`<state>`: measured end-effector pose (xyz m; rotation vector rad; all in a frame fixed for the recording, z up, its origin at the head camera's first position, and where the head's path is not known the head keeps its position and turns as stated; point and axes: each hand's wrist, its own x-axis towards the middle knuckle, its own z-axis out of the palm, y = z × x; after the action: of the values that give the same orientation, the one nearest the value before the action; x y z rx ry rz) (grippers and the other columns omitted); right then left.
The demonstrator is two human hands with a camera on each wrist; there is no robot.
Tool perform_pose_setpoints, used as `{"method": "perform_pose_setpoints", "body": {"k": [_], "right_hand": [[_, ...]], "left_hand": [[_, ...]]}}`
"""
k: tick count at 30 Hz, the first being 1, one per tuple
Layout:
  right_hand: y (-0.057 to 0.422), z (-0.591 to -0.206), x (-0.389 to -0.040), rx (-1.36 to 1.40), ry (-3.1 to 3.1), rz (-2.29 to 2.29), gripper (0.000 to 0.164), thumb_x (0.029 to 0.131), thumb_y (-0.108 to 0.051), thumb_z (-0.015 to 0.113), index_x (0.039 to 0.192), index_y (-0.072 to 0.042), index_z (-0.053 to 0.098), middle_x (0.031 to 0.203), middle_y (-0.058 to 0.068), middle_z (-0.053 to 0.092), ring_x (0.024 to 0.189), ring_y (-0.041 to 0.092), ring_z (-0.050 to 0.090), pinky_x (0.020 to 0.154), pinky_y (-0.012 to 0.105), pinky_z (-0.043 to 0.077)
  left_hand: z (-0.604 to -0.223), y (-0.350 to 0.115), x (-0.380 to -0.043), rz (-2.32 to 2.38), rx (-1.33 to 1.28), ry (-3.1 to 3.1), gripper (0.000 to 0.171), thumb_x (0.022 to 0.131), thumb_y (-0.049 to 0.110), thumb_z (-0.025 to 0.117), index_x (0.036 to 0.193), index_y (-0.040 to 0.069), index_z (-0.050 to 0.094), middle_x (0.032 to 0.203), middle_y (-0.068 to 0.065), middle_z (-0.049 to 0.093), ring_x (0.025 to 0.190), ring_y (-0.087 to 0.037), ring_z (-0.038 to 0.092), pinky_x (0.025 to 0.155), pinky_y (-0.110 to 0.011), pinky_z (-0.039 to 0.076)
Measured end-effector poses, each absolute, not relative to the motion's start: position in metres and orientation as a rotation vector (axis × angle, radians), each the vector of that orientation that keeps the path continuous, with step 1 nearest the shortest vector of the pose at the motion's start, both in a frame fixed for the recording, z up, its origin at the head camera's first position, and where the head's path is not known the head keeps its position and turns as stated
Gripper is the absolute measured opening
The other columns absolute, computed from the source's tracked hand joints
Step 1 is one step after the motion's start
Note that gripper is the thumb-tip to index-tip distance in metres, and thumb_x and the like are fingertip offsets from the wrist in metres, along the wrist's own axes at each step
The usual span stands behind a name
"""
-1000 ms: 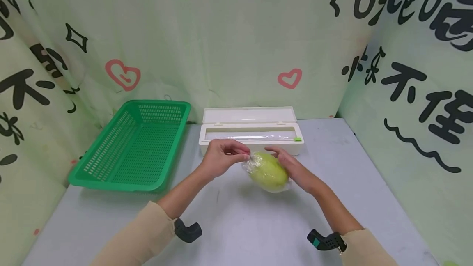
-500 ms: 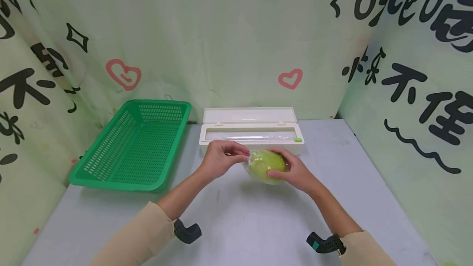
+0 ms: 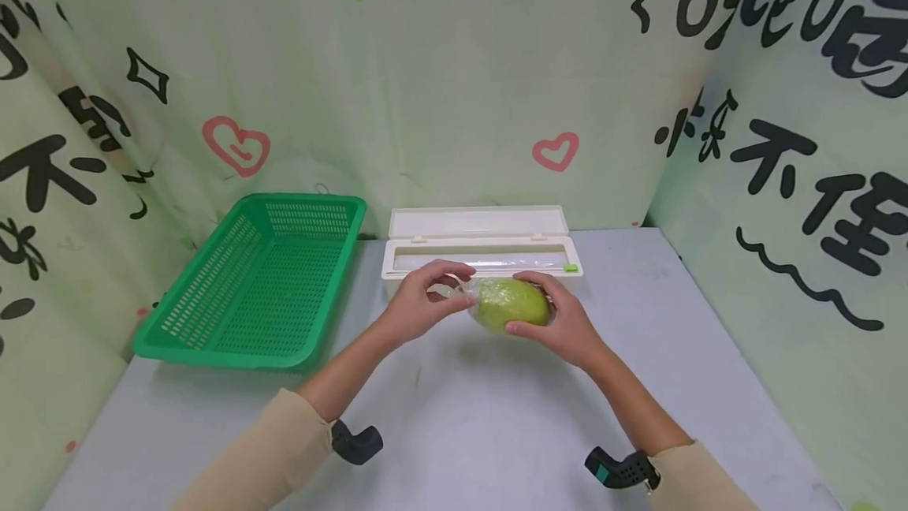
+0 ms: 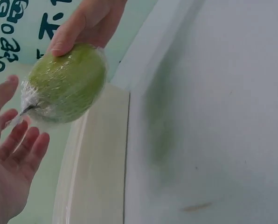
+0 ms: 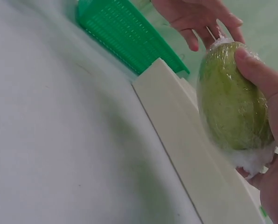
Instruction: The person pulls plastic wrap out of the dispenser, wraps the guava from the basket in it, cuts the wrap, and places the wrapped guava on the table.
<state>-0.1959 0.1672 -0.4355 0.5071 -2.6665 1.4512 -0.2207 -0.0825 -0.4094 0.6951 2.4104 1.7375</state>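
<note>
A yellow-green pear (image 3: 509, 304) wrapped in clear cling film is held up above the table. My right hand (image 3: 563, 326) grips its right end, thumb on the near side and fingers round the far side. In the left wrist view, a dark stem (image 4: 31, 108) pokes out where the film gathers. At that stem end is my left hand (image 3: 426, 302), its fingers spread apart and loosely bent near the gathered film; whether a fingertip still touches it is hard to tell. Bunched film (image 5: 253, 161) shows at the pear's other end in the right wrist view.
Behind the hands stands a white cling film dispenser (image 3: 482, 244) with its lid raised, a film roll inside and a green slider (image 3: 571, 267). A green plastic basket (image 3: 312, 345) sits on the table's left side. Printed curtains enclose the table (image 3: 454, 432) at the back and sides.
My right hand has gone from fingers resting on the pear to gripping it, and the pear has been raised and levelled. My left hand's pinch on the film end has loosened and its fingers spread.
</note>
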Motion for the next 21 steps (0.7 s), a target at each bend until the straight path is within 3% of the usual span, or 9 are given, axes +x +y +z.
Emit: {"method": "perform_pose_setpoints", "body": {"k": [5, 12, 17, 21], "right_hand": [[0.1678, -0.4351, -0.1958, 0.523, -2.666, 1.468, 0.074, 0.074, -0.029, 0.084, 0.137, -0.021, 0.047, 0.142, 0.007, 0.047, 0.12, 0.026, 0.049, 0.095, 0.047, 0.048], [0.1648, -0.4355, -0.1953, 0.517, -2.66, 1.448, 0.074, 0.073, -0.028, 0.085, 0.136, -0.021, 0.046, 0.141, 0.006, 0.047, 0.121, 0.025, 0.048, 0.096, 0.048, 0.048], [0.1632, -0.4357, -0.1952, 0.51, -2.64, 1.434, 0.074, 0.073, -0.027, 0.085, 0.136, -0.02, 0.047, 0.139, 0.006, 0.05, 0.118, 0.023, 0.049, 0.094, 0.044, 0.049], [0.1654, -0.4349, -0.1953, 0.489, -2.639, 1.45, 0.073, 0.074, -0.028, 0.085, 0.136, -0.02, 0.048, 0.138, 0.005, 0.051, 0.117, 0.023, 0.049, 0.091, 0.043, 0.05]], "left_hand": [[-0.4093, -0.0811, -0.2187, 1.644, 0.777, 2.548, 0.03, 0.079, 0.02, 0.08, 0.107, 0.013, 0.072, 0.096, -0.003, 0.069, 0.084, -0.018, 0.064, 0.074, -0.032, 0.058], [-0.4095, -0.0769, -0.2164, 1.828, 0.643, 2.481, 0.012, 0.079, 0.013, 0.079, 0.089, 0.008, 0.076, 0.083, -0.009, 0.072, 0.064, -0.014, 0.065, 0.062, -0.024, 0.058], [-0.4092, -0.0748, -0.2175, 1.868, 0.52, 2.433, 0.014, 0.08, 0.015, 0.079, 0.09, 0.007, 0.076, 0.085, -0.012, 0.073, 0.067, -0.018, 0.067, 0.066, -0.027, 0.059], [-0.4122, -0.0808, -0.2227, 1.877, 0.565, 2.296, 0.018, 0.089, 0.015, 0.069, 0.102, 0.004, 0.073, 0.101, -0.014, 0.072, 0.08, -0.019, 0.07, 0.077, -0.033, 0.06]]}}
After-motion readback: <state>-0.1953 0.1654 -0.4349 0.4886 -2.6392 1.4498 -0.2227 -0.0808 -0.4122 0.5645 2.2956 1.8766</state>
